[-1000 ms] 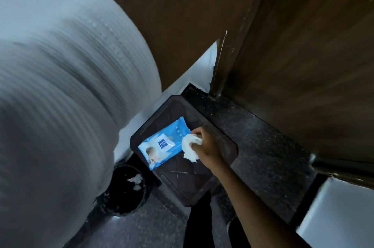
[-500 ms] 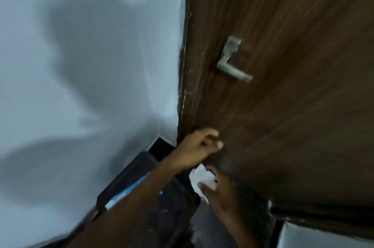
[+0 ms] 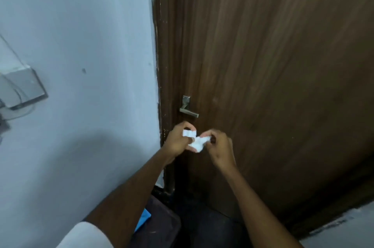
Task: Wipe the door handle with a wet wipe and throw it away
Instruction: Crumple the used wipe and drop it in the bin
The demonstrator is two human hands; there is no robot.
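A silver lever door handle (image 3: pixel 188 110) sits on the brown wooden door (image 3: pixel 273 85) near its left edge. Just below it, both my hands hold a crumpled white wet wipe (image 3: pixel 196 140) between them. My left hand (image 3: pixel 178 141) pinches its left end and my right hand (image 3: pixel 219 147) pinches its right end. The wipe is a short way below the handle and does not touch it.
A pale blue wall (image 3: pixel 81 65) fills the left side, with a switch box and cables (image 3: pixel 18 89) at its far left. Under my left arm a blue wipes pack (image 3: pixel 144 219) lies on a dark stool (image 3: pixel 162 225). The floor is dark.
My view has swung up from the stool and bin to the door. Both hands have risen toward the handle, and my left hand has joined the right on the wipe.
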